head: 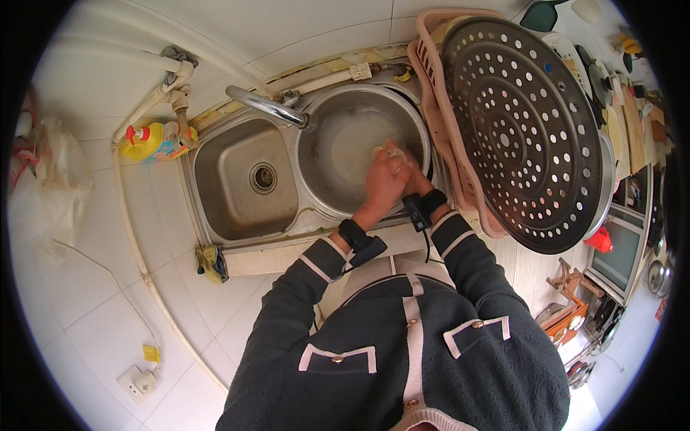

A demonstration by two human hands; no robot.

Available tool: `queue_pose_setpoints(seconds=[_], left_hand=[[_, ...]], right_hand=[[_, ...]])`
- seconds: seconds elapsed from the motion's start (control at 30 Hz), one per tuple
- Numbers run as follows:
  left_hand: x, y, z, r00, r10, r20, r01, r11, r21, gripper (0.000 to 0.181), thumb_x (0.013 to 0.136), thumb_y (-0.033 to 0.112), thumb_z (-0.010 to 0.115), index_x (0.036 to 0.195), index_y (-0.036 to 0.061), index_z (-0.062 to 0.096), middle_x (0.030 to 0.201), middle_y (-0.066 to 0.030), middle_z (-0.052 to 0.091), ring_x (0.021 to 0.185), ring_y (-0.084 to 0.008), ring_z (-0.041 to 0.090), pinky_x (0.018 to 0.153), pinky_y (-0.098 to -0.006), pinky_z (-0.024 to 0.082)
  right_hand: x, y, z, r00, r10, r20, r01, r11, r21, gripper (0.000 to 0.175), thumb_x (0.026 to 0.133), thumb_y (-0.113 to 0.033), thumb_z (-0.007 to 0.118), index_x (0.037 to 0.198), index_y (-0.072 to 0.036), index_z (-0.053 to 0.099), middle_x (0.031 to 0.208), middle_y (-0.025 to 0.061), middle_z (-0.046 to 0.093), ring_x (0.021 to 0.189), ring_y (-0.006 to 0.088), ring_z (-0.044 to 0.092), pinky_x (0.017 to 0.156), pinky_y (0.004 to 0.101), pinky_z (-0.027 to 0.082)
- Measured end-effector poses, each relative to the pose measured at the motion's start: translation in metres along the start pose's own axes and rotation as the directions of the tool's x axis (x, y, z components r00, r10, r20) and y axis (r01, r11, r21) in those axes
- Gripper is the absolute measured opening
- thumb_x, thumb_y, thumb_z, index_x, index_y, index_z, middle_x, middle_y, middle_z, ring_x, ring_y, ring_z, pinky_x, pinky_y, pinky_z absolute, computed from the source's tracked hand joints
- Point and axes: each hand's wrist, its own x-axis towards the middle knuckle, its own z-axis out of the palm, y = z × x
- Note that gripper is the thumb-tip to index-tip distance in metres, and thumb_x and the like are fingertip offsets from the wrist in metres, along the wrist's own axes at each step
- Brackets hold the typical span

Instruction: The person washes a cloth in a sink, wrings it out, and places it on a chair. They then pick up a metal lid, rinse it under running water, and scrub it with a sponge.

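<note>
My left hand (384, 180) and my right hand (414, 171) are together over the right side of a large round metal basin (323, 178), which sits in the right sink bowl. Between the fingers is a pale, wet-looking thing (389, 151); what it is cannot be told. Both hands close around it, and the fingers partly hide each other. Cloudy, pale liquid (353, 143) seems to lie in the basin. The chrome faucet (269, 108) reaches over the basin's left rim. Each wrist wears a black strap with a small device.
On the left is the steel sink bowl (226, 188) with a drain. A yellow bottle with a red cap (156, 141) stands beyond it. A large perforated metal steamer plate (517, 134) leans on a pink plastic rack (458, 161) at the right. A cloth (211, 264) hangs at the counter's left corner.
</note>
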Motion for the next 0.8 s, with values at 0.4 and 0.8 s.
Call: queue_pose_setpoints(seconds=[0.4, 0.8], left_hand=[[0.053, -0.063, -0.045, 0.95, -0.308, -0.053, 0.309, 0.951, 0.004, 0.028, 0.08, 0.025, 0.059, 0.071, -0.0016, 0.058, 0.066, -0.0174, 0.058, 0.057, -0.0325, 0.054, 0.059, -0.0381, 0.043], [0.051, -0.116, -0.061, 0.86, -0.39, 0.33, 0.241, 0.88, 0.41, 0.027, 0.072, 0.022, 0.067, 0.088, 0.0004, 0.065, 0.079, -0.0156, 0.061, 0.075, -0.0261, 0.06, 0.07, -0.035, 0.049]], right_hand=[[-0.008, 0.001, 0.041, 0.931, 0.094, -0.352, -0.194, 0.946, -0.261, 0.034, 0.09, -0.035, 0.047, 0.105, -0.005, 0.053, 0.095, 0.008, 0.056, 0.072, 0.019, 0.058, 0.06, 0.036, 0.049], [-0.016, -0.016, 0.025, 0.879, -0.095, -0.466, -0.245, 0.749, -0.616, 0.054, 0.088, -0.031, 0.048, 0.137, -0.014, 0.033, 0.118, 0.01, 0.048, 0.097, 0.0241, 0.053, 0.074, 0.0364, 0.045]])
